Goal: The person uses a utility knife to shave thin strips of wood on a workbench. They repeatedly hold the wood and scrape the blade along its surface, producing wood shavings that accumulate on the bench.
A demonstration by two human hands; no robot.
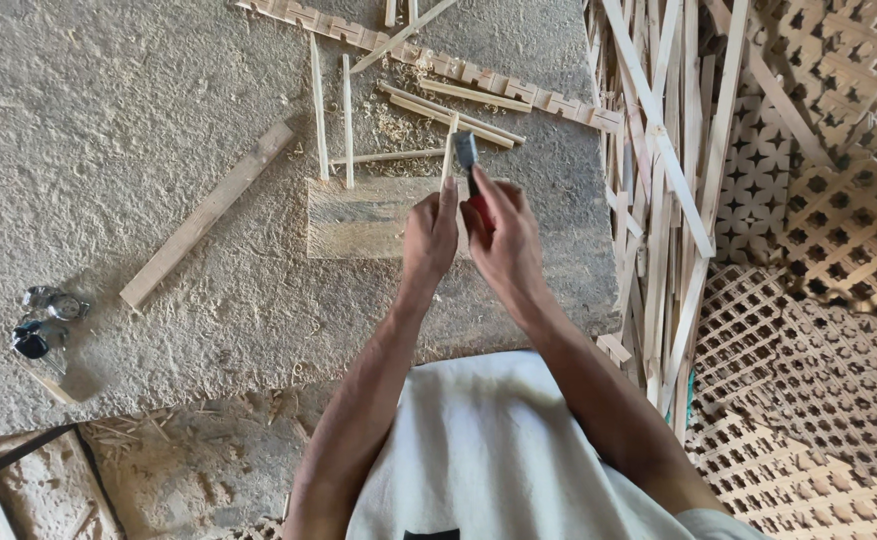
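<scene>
My left hand (430, 236) grips a thin wooden strip (448, 150) and holds it upright over a flat wooden block (358, 220) on the sawdust-covered floor. Beside it, my right hand (503, 240) is closed on a tool with a red handle and a grey metal blade (466, 152). The blade rests against the upper end of the strip. Both hands are close together, almost touching.
Loose wooden slats (333, 120) and a longer plank (206, 212) lie on the floor around the block. A notched strip (458, 70) runs along the top. Bundled slats (663, 200) and wooden lattice panels (818, 300) fill the right. A small bottle (43, 325) sits at left.
</scene>
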